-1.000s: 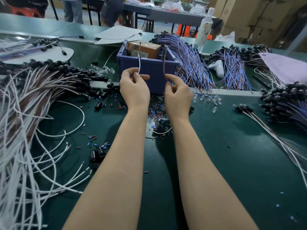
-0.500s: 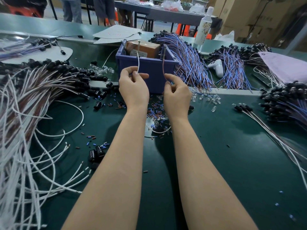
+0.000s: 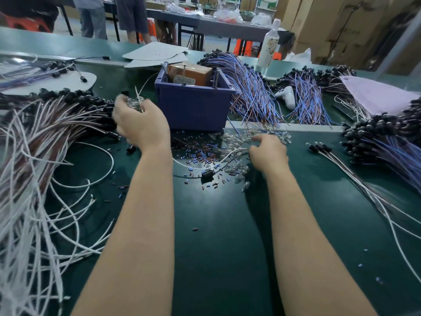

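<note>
On the green bench (image 3: 227, 236), just left of the blue bin (image 3: 193, 108), our left hand (image 3: 142, 124) hovers above the bundle of brown and white wires (image 3: 57, 124). Its fingers (image 3: 123, 115) are curled together and pinch a thin white wire (image 3: 138, 96), whose short end stands up out of the grip, leaning slightly left. Blur smears the fingertips, so we cannot make out more of the hold.

Our right hand (image 3: 268, 156) lies low on the bench in front of the bin's right corner, at the edge of a scatter of small clear bulbs (image 3: 237, 137). Its fingers are bent downward and the thumb points away from us, but blur hides the tips, and we cannot tell whether they clamp anything or merely touch. A longer white wire (image 3: 205, 161) curves across the bench from between our forearms and ends at this hand. Around that curve lie many tiny blue and red sleeve pieces (image 3: 200, 153), with a black cap (image 3: 208, 173) among them.

Inside the bin sits a brown box (image 3: 193, 73). Behind and right of the bin fans a bundle of blue wires (image 3: 250, 94); further right, black-capped blue leads (image 3: 387, 147) are heaped. Loose white wires (image 3: 27, 201) sprawl across the left side of the bench.
</note>
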The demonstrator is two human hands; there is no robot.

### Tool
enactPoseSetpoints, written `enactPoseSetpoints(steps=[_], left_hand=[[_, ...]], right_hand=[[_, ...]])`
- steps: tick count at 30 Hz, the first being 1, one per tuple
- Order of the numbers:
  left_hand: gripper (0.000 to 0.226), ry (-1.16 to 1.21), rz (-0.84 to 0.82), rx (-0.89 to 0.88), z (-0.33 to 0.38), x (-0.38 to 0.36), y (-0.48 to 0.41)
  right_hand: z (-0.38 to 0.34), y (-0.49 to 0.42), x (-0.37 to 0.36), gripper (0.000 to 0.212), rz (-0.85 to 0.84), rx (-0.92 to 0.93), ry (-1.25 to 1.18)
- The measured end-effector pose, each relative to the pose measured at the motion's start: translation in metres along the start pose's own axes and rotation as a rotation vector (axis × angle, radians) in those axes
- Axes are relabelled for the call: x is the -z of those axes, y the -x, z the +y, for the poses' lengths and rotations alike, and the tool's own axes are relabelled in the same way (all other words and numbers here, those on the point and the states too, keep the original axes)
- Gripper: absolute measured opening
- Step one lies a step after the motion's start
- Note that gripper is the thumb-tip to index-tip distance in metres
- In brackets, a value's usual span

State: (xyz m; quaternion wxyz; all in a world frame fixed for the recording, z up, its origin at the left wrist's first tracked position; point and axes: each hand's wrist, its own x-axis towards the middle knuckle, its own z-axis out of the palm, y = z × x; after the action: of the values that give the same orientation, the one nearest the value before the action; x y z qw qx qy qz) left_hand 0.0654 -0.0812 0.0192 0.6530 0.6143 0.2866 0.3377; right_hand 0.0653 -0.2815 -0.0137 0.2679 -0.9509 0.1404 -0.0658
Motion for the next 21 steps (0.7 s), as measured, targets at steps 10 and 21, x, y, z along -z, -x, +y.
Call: enactPoseSetpoints(steps=[10, 21], left_hand=[[0.026, -0.422, -0.797, -0.570, -0.009, -0.022, 0.077], [0.030, -0.480, -0.853, -0.558, -0.018, -0.022, 0.067]], right_hand=[[0.017, 0.002, -0.018, 0.035, 0.130, -0.009, 0.037], [-0.003, 0.016, 0.003, 0.010, 0.011, 0.296, -0.731]])
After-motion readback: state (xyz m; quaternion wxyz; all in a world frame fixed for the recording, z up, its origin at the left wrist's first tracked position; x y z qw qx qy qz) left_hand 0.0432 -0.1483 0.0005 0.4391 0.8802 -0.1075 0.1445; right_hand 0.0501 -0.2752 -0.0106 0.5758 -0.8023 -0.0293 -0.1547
